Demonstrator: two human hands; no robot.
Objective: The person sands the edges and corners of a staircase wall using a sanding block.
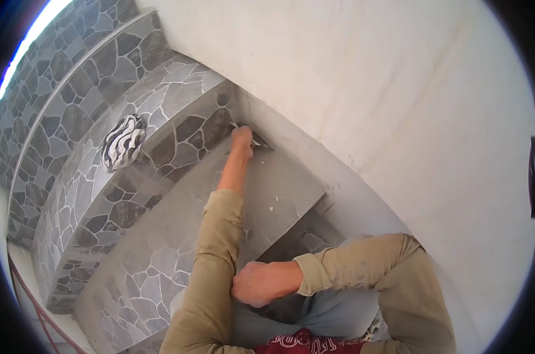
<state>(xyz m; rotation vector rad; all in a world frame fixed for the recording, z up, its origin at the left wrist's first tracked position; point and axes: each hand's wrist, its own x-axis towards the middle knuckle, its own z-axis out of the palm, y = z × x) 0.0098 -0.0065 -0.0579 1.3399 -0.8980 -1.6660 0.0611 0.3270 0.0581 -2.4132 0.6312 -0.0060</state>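
My left hand reaches far forward into the corner where the tiled riser meets the wall. Its fingers are closed around a tool with a flat, pointed metal blade, which looks like a trowel; the handle is hidden in the fist. The blade lies low over the dusty step, close to the wall's base. My right hand is curled into a fist beside my left forearm, above my knees. Whether anything is inside that fist is hidden.
Stone-pattern tiled steps curve up to the left. A crumpled black-and-white striped cloth-like bundle rests on the upper step. A pale wall fills the right side. Small white chips lie on the step. A reddish railing stands at lower left.
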